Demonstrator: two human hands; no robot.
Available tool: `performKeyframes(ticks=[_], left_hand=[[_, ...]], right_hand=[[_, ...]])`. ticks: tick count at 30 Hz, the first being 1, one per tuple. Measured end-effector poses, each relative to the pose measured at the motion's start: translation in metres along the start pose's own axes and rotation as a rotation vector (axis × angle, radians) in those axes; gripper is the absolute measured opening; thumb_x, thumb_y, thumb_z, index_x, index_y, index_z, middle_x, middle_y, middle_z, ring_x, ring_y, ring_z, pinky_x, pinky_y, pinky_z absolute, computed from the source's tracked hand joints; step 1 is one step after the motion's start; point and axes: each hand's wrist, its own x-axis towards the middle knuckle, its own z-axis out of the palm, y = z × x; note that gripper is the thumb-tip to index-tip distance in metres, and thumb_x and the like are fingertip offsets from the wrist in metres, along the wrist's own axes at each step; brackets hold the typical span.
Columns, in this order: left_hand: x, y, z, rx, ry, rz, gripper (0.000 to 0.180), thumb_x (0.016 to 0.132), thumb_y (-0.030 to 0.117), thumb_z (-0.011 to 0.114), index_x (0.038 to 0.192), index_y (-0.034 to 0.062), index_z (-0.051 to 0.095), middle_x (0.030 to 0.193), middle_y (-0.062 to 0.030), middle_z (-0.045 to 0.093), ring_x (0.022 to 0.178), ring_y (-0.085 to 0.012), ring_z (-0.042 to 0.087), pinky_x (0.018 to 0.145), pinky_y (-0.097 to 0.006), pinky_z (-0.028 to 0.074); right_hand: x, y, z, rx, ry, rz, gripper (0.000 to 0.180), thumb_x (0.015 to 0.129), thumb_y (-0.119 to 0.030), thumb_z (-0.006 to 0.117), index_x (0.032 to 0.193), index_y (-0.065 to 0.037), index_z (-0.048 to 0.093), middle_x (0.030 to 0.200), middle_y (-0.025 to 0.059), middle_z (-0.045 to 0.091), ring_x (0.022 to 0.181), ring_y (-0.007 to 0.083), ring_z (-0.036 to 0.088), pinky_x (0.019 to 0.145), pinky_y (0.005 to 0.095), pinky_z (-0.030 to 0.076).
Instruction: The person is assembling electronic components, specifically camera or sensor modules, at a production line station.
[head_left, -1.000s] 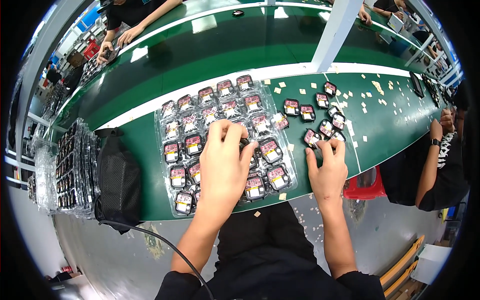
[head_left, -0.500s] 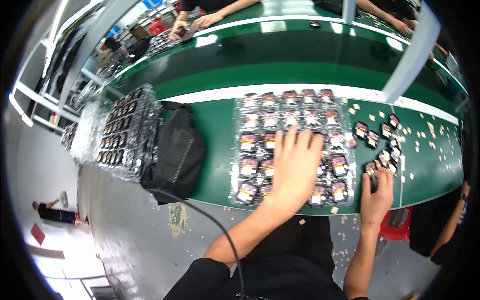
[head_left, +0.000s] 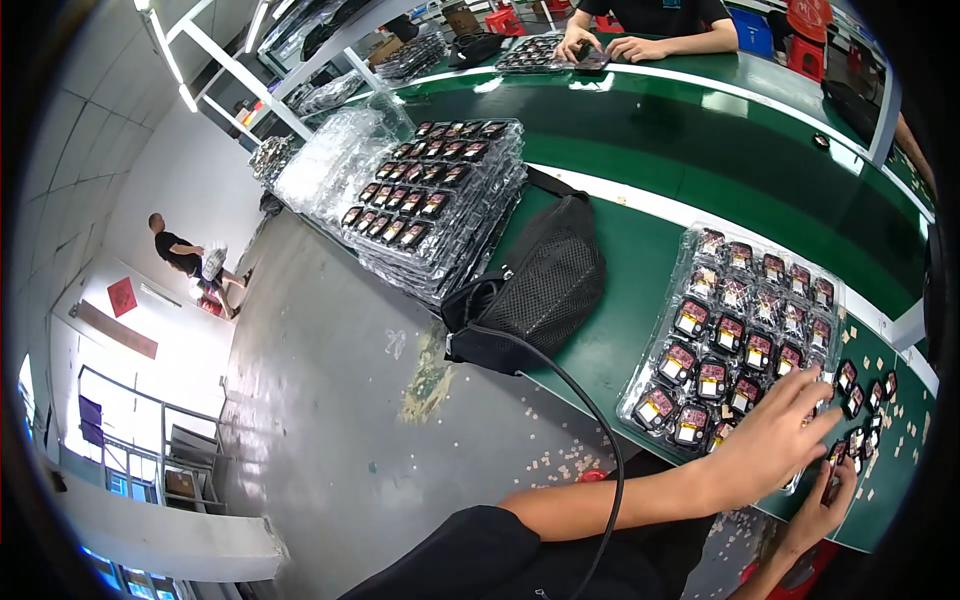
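Note:
A clear plastic tray (head_left: 632, 395) lies on the green table, its pockets filled with rows of small black cases with dark red, yellow and white labels. My left hand (head_left: 765, 440) is over the tray's near right corner, fingers stretched out and apart, hiding some of the pockets. Just beside it, past the tray's right edge, my right hand (head_left: 822, 515) grips a small black case (head_left: 836, 456) between thumb and fingers. Several loose black cases (head_left: 855, 402) of the same kind lie on the table to the right of the tray.
Left of the tray sits a black mesh bag (head_left: 550, 280) with a dark cable passing in front. Beyond it rises a stack of filled trays (head_left: 485, 225), next to clear plastic packaging (head_left: 330, 165). A green belt (head_left: 690, 145) runs behind; a co-worker's hands (head_left: 635, 48) are across it.
My view has swung left, so the tray now appears farther right. My left hand has moved from the tray's middle toward its right edge, nearer my right hand, which stays by the loose cases.

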Motion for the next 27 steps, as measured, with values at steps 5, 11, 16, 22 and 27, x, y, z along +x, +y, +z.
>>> performKeyframes(ticks=[5,11,16,22,27], left_hand=[[-0.019,0.03,-0.011,-0.612,-0.179,-0.204,0.059,0.094,0.016,0.071,0.144,-0.0046,0.047,0.138,-0.0233,0.049,0.128,-0.0424,0.052,0.107,-0.047,0.045],[-0.041,0.023,-0.02,-0.953,-0.329,-0.46,0.062,0.099,0.021,0.073,0.15,-0.002,0.047,0.146,-0.0159,0.049,0.128,-0.024,0.058,0.108,-0.037,0.048],[-0.061,0.011,-0.024,-1.306,-0.188,-0.536,0.054,0.096,0.002,0.071,0.146,-0.0058,0.05,0.149,-0.015,0.044,0.132,-0.0277,0.056,0.112,-0.04,0.048],[-0.07,0.009,-0.025,-1.263,-0.067,-0.494,0.058,0.092,0.012,0.079,0.139,-0.0089,0.053,0.148,-0.0208,0.046,0.135,-0.032,0.055,0.11,-0.043,0.05],[-0.073,0.007,-0.018,-1.285,0.015,-0.462,0.058,0.088,0.01,0.083,0.136,-0.0064,0.056,0.145,-0.0216,0.048,0.132,-0.0398,0.058,0.11,-0.048,0.05]], right_hand=[[-0.02,0.006,-0.029,0.347,-0.024,-0.073,0.013,0.103,0.001,0.06,0.115,0.003,0.054,0.145,0.0226,0.053,0.13,0.0269,0.055,0.114,0.0386,0.041],[-0.051,-0.112,-0.029,0.557,-0.143,-0.03,0.053,0.081,-0.039,0.089,0.101,-0.004,0.054,0.123,0.0208,0.066,0.096,0.0188,0.068,0.073,0.0254,0.053],[-0.035,-0.134,-0.013,0.497,-0.305,-0.236,0.052,0.074,-0.032,0.095,0.099,-0.002,0.061,0.114,0.0217,0.071,0.079,0.0157,0.068,0.06,0.0231,0.052],[-0.027,-0.152,-0.023,0.385,-0.349,-0.286,0.053,0.079,-0.034,0.091,0.113,-0.002,0.065,0.113,0.0133,0.065,0.072,0.0152,0.064,0.06,0.0283,0.054],[-0.03,-0.152,-0.031,0.242,-0.345,-0.329,0.035,0.089,-0.021,0.083,0.114,-0.001,0.068,0.109,0.0115,0.065,0.073,0.0123,0.063,0.06,0.0281,0.053]])
